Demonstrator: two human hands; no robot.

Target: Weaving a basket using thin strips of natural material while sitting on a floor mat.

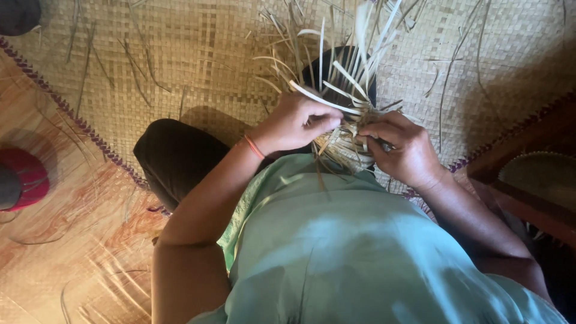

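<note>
Left hand (297, 123) pinching a pale strip (327, 101); right hand (403, 147) closed on the half-woven basket (345, 144), held above the lap over the floor mat (180, 54) — loose strips fanning upward. Slack grip — weave likely loosening, strip possibly snapping.

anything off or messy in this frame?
Nothing damaged. Loose strips lie scattered over the woven mat, and the unwoven ends of the woven piece fan out unevenly above both hands. The left hand and right hand grip the piece, fingers closed on strips. The frame is motion-blurred.
</note>
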